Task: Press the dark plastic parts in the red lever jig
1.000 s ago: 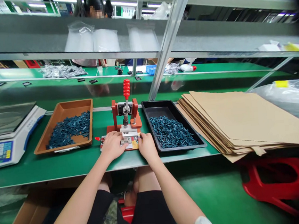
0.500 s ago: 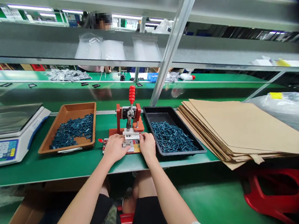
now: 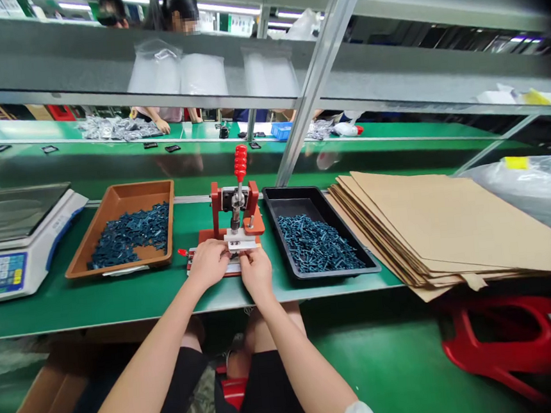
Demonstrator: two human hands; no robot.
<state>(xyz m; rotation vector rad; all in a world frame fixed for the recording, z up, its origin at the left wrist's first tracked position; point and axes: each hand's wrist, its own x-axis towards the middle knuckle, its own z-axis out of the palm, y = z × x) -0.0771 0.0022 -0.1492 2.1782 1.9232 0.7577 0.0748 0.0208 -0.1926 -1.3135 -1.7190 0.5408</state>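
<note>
Toggle press [image 3: 236, 200] has your left hand [image 3: 208, 262] and right hand [image 3: 257, 273] closed around its white block [image 3: 240, 240]; brown tray [image 3: 115, 195] and black tray [image 3: 289, 199] both hold dark blue parts [image 3: 316, 245].

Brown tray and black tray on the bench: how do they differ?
The brown tray is orange-brown, the black tray black. The brown tray stands left of the red hand press, the black tray right of it. The brown tray's flat-looking dark blue parts lie spread thinly, while the black tray's stubbier dark blue parts sit in a denser heap. Both are shallow rectangular trays on the green bench.
</note>
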